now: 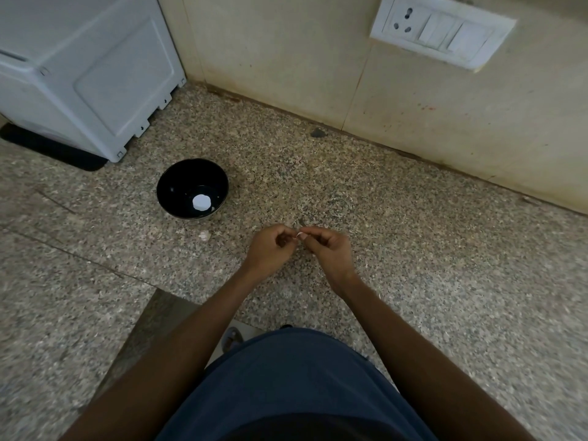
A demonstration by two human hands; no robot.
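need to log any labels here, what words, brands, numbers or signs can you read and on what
No text can be read anywhere.
The white appliance: plain panel, no brand in view.
The switch plate: no markings.
The black bowl and the white piece in it: plain.
The small pale bit pinched between the left hand and right hand: too small to tell.

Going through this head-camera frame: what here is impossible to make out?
All in the head view:
- Pale bit pinched between left hand and right hand: too small, partly covered by the hands.
- White lump in the black bowl: too small and featureless to identify.
- White appliance: cut off by top and left edges.
- Speck on the counter: tiny, blurred.
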